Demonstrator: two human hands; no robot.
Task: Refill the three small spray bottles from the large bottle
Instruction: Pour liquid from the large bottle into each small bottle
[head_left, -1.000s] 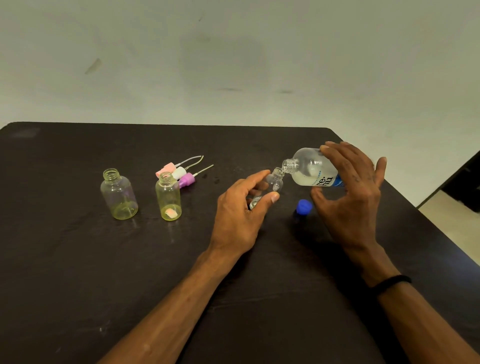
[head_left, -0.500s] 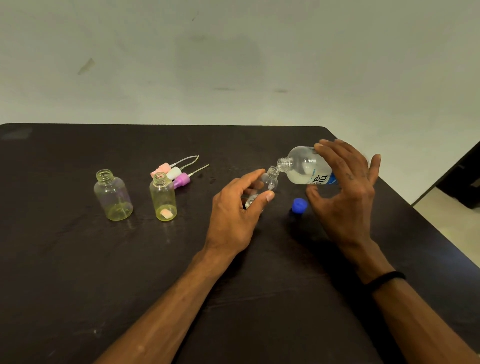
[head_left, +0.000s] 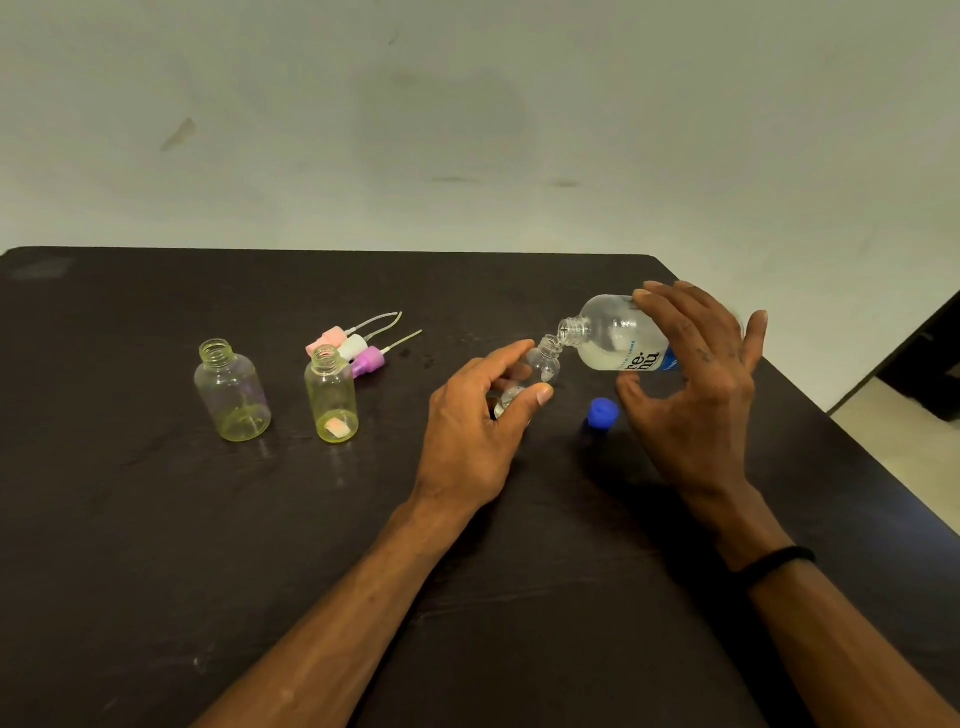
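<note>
On the table, two uncapped small bottles stand upright side by side at the left: the left small bottle and, just to its right, the second small bottle. Three spray heads lie bunched just behind the second one. Right of centre, the left hand holds a third small bottle. The right hand holds the large bottle tipped over to that bottle's right, mouth at its neck. A cap lies on the table between the two hands.
</note>
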